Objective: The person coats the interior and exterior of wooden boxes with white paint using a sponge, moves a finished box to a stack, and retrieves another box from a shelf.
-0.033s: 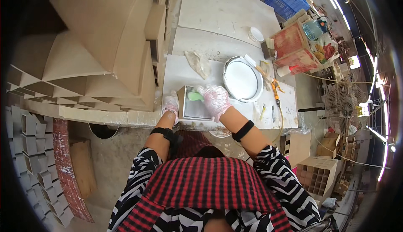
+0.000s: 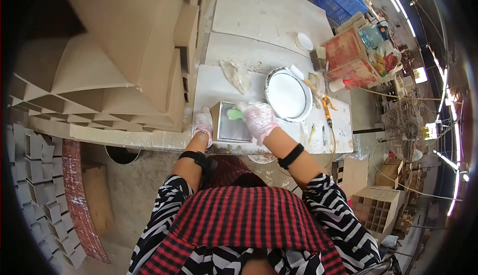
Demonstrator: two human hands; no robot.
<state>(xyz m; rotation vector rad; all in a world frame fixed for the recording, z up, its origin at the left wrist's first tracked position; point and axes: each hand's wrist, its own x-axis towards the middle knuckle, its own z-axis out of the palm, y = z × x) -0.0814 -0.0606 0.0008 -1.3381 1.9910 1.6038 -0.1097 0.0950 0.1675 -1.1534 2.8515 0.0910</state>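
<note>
Liquid point(image 2: 286, 97), white, filled the tub point(image 2: 309, 107) beside the right hand point(image 2: 260, 120), which gripped a green scraper point(image 2: 235, 114) pointing crosswise left over the box point(image 2: 217, 125) beside the left hand point(image 2: 202, 123), its hold unclear.

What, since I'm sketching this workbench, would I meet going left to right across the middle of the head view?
Stacked cardboard boxes, gloved left hand, open box, gloved right hand, round tub of white material, orange air gun, wire-caged fan.
</note>
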